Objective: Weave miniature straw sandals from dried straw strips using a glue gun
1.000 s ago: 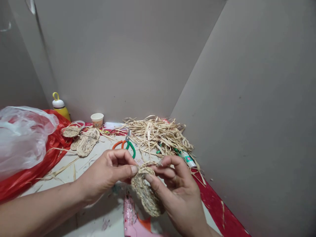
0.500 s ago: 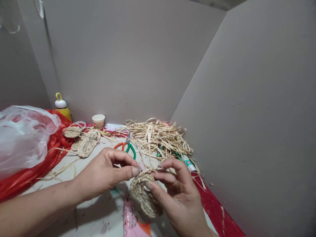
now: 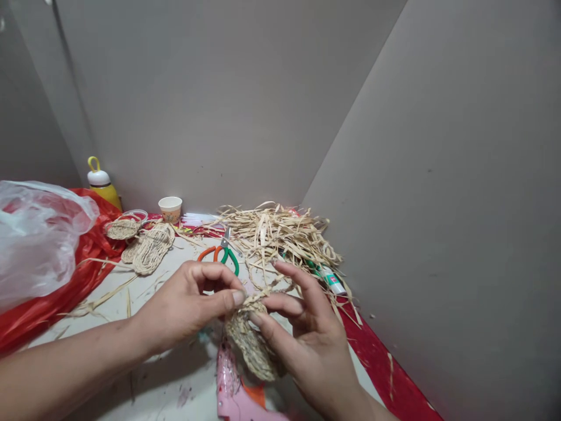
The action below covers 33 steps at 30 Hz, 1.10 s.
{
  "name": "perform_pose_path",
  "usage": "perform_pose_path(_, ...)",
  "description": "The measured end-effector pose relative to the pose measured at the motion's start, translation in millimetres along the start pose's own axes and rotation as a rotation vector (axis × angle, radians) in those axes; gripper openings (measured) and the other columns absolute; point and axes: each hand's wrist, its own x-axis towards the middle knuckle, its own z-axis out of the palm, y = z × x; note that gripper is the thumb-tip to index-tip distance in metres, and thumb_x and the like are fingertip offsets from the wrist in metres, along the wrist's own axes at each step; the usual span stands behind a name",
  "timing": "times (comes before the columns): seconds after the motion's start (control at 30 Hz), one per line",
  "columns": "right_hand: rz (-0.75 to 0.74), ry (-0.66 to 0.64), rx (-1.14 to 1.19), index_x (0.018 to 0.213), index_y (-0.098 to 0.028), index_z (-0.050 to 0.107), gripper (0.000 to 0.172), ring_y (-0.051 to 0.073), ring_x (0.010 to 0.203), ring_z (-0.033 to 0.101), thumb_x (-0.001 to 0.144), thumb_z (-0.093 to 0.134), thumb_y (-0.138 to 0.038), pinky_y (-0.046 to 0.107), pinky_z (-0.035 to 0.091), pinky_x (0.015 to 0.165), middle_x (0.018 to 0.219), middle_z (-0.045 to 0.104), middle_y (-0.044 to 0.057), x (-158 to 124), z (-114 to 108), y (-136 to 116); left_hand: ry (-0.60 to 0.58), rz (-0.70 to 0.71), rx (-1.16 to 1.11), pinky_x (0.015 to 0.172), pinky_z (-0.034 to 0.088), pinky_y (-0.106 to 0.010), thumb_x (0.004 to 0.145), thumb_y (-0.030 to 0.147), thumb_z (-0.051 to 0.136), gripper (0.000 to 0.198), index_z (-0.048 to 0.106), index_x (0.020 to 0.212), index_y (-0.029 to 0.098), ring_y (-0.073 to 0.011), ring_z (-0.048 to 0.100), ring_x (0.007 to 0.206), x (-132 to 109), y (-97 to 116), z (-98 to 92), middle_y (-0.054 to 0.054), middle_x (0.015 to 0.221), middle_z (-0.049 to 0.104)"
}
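Between my hands is a small braided straw piece (image 3: 254, 345), shaped like a little shoe or pouch, its opening upward. My left hand (image 3: 201, 301) pinches the braid at its upper left rim between thumb and forefinger. My right hand (image 3: 307, 327) grips the right side of the rim with thumb and fingers, the forefinger raised off it. A loose straw braid (image 3: 276, 285) trails from the rim toward the back. Beneath the piece lies a pink glue gun (image 3: 232, 386) with an orange trigger, partly hidden.
Scissors (image 3: 224, 248) with orange and green handles lie behind my hands, by a heap of dry straw (image 3: 276, 234). Flat woven straw soles (image 3: 153, 248), a paper cup (image 3: 170, 209), a yellow bottle (image 3: 104, 187) and a plastic bag (image 3: 39, 240) are leftward. A glue tube (image 3: 333, 280) lies right.
The straw piece has tipped, so its opening shows less. My right forefinger has lifted away from the braid. The whole view has shifted slightly.
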Motion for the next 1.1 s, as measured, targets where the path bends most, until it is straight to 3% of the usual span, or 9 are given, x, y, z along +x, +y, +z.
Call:
perform_pose_path(0.2, 0.004, 0.059, 0.034, 0.128, -0.035, 0.046, 0.053, 0.016, 0.073, 0.070, 0.082, 0.069, -0.020, 0.026, 0.056, 0.062, 0.077, 0.070, -0.005, 2, 0, -2, 0.123, 0.117, 0.014, 0.063, 0.047, -0.027, 0.082, 0.039, 0.064, 0.019, 0.059, 0.090, 0.022, -0.0133, 0.054, 0.065, 0, 6, -5.6, 0.002, 0.072, 0.057)
perform_pose_path(0.4, 0.041, 0.087, 0.039, 0.128, -0.034, 0.051, 0.052, 0.014, 0.073, 0.067, 0.082, 0.069, -0.021, 0.026, 0.055, 0.064, 0.078, 0.068, -0.005, 1, 1, 0, 0.315, 0.298, 0.113, 0.071, 0.046, -0.027, 0.086, 0.030, 0.059, 0.010, 0.063, 0.091, 0.023, -0.0127, 0.056, 0.072, -2, 18, -23.7, 0.001, 0.084, 0.059)
perform_pose_path(0.57, 0.058, 0.147, 0.092, 0.118, -0.031, 0.056, 0.039, 0.011, 0.068, 0.066, 0.082, 0.069, -0.022, 0.022, 0.053, 0.063, 0.079, 0.069, -0.004, 3, 3, -1, -0.037, 0.041, 0.100, 0.058, 0.038, -0.021, 0.077, 0.026, 0.072, 0.023, 0.062, 0.097, 0.021, -0.0093, 0.047, 0.064, -4, 3, -6.2, 0.003, 0.079, 0.054)
perform_pose_path(0.67, 0.059, 0.179, 0.116, 0.104, -0.027, 0.059, 0.026, 0.014, 0.076, 0.069, 0.081, 0.070, -0.023, 0.023, 0.055, 0.067, 0.082, 0.070, -0.002, 3, 6, -4, -0.047, 0.034, -0.063, 0.064, 0.039, -0.022, 0.074, 0.027, 0.074, 0.023, 0.060, 0.089, 0.019, -0.0102, 0.049, 0.069, -4, -12, 7.7, 0.002, 0.082, 0.056)
perform_pose_path(0.8, 0.013, 0.133, 0.093, 0.095, -0.024, 0.059, 0.022, 0.016, 0.080, 0.070, 0.077, 0.071, -0.021, 0.027, 0.057, 0.071, 0.085, 0.071, 0.001, 7, 5, -6, 0.052, 0.053, -0.148, 0.066, 0.040, -0.022, 0.075, 0.026, 0.073, 0.018, 0.059, 0.083, 0.018, -0.0109, 0.049, 0.069, 0, -20, 12.8, 0.003, 0.075, 0.057)
perform_pose_path(0.9, 0.053, -0.019, 0.056, 0.110, -0.025, 0.057, 0.040, 0.018, 0.079, 0.071, 0.075, 0.073, -0.022, 0.031, 0.058, 0.069, 0.087, 0.073, 0.002, 15, -5, -11, 0.120, 0.069, -0.158, 0.063, 0.040, -0.022, 0.077, 0.024, 0.069, 0.013, 0.058, 0.079, 0.018, -0.0104, 0.048, 0.066, 7, -20, 4.9, 0.003, 0.071, 0.057)
perform_pose_path(0.97, 0.088, -0.030, 0.019, 0.124, -0.026, 0.051, 0.051, 0.018, 0.075, 0.070, 0.077, 0.073, -0.026, 0.032, 0.058, 0.067, 0.086, 0.073, 0.002, 21, -17, -19, 0.181, 0.082, -0.163, 0.062, 0.041, -0.022, 0.077, 0.023, 0.066, 0.009, 0.059, 0.078, 0.018, -0.0108, 0.050, 0.066, 14, -19, -4.7, 0.003, 0.072, 0.058)
perform_pose_path(1.03, 0.002, 0.119, 0.000, 0.115, -0.025, 0.055, 0.036, 0.015, 0.063, 0.067, 0.082, 0.068, -0.030, 0.029, 0.055, 0.060, 0.073, 0.070, -0.002, 26, -31, -30, 0.283, 0.124, -0.202, 0.058, 0.040, -0.019, 0.073, 0.020, 0.068, 0.011, 0.058, 0.076, 0.018, -0.0097, 0.050, 0.062, 24, -19, -16.2, 0.004, 0.069, 0.058)
perform_pose_path(1.1, -0.073, 0.204, -0.129, 0.081, -0.023, 0.060, 0.011, 0.010, 0.050, 0.057, 0.088, 0.061, -0.030, 0.023, 0.048, 0.051, 0.060, 0.060, -0.005, 26, -43, -40, 0.390, 0.175, -0.221, 0.051, 0.035, -0.017, 0.068, 0.016, 0.069, 0.014, 0.056, 0.071, 0.018, -0.0078, 0.047, 0.055, 35, -20, -27.1, 0.006, 0.063, 0.055)
